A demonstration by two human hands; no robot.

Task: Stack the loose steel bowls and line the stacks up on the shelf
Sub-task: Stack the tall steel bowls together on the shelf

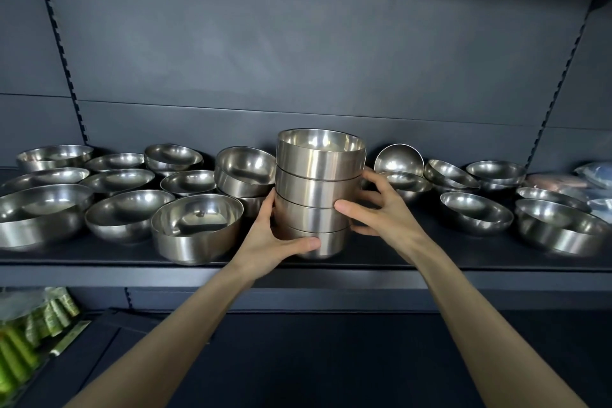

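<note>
A stack of several straight-sided steel bowls [319,182] stands upright in the middle of the dark shelf [414,258], near its front edge. My left hand [275,235] grips the stack low on its left side, thumb across the bottom bowl's front. My right hand [374,205] holds the right side, thumb on the front at mid height, fingers curled round behind. Two nested bowls [245,172] sit tilted just left of the stack. Loose steel bowls are scattered on both sides, such as one at front left [195,225] and one at right [477,212].
Many loose bowls crowd the shelf's left half [126,215] and right part [559,232]. Plastic-wrapped packets [592,175] lie at the far right. The grey back panel [298,60] rises behind. Green packaged goods [29,334] sit on the lower shelf at left.
</note>
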